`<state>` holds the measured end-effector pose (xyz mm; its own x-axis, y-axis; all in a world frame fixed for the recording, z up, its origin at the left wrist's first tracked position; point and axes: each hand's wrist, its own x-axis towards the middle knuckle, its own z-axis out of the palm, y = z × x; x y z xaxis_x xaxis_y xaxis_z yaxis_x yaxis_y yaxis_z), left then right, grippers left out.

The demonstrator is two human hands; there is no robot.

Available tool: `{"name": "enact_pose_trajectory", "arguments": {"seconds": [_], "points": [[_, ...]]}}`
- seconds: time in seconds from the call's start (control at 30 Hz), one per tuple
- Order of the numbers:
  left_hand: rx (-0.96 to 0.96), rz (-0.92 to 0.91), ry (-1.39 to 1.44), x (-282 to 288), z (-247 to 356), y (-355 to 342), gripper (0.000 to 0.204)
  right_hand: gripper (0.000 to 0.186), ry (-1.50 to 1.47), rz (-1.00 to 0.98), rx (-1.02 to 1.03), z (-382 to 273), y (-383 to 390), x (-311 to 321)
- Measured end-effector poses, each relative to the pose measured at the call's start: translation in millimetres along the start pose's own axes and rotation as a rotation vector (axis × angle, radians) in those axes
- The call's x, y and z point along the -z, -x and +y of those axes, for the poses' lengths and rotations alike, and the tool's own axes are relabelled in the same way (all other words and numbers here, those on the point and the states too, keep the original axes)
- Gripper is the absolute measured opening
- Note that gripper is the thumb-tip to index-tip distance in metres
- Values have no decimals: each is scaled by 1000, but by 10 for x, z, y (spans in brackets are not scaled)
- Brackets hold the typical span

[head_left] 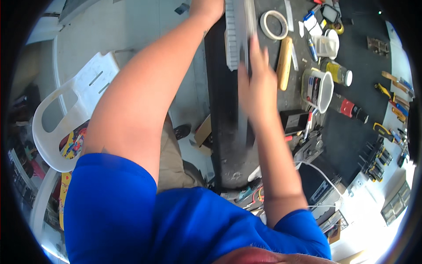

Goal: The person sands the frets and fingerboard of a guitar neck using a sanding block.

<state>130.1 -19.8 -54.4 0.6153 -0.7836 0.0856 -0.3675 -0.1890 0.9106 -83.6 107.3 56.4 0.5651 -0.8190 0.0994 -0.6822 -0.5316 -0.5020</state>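
A long, blurred grey metal bar (244, 26) runs lengthwise along the bench edge at upper centre, beside a white ribbed piece (231, 44). My left hand (206, 9) reaches to the upper end of these pieces; its fingers are hidden at the frame's edge. Smeared by motion, my right hand (259, 92) is over the bar, thumb and fingers stretched out. Right of it lie a wooden cylinder (285, 64) and a tape roll (282, 25).
The dark bench (233, 171) holds plastic tubs (325, 94), jars (336, 72), bottles, pens and a black box (292, 122). Tools (395, 105) line the right side. A white plastic chair (46, 114) stands at the left, and a cardboard box (203, 132) is below the bench.
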Motion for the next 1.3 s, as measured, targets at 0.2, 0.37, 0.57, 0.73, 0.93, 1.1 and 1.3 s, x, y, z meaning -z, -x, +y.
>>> {"name": "enact_pose_trajectory", "arguments": {"seconds": [0.2, 0.37, 0.57, 0.73, 0.93, 1.1, 1.3], "points": [[-44, -36, 52, -60, 3, 67, 57, 66, 47, 141, 114, 50, -1183, -54], [-26, 7, -50, -22, -46, 66, 55, 79, 17, -43, -44, -115, 228, 23], [-106, 35, 31, -187, -2, 41, 56, 65, 69, 21, -50, -102, -1349, -64], [-91, 95, 41, -50, -167, 45, 53, 76, 34, 17, -30, -163, -29, -207], [-117, 28, 204, -180, -237, -46, 55, 75, 65, -51, -93, -236, -950, -43], [-70, 15, 200, -112, -342, 16, 54, 72, 70, -150, -293, -314, -800, -80], [-104, 42, 183, -91, -223, -35, 53, 66, 79, 19, -84, -178, -236, -106]]}}
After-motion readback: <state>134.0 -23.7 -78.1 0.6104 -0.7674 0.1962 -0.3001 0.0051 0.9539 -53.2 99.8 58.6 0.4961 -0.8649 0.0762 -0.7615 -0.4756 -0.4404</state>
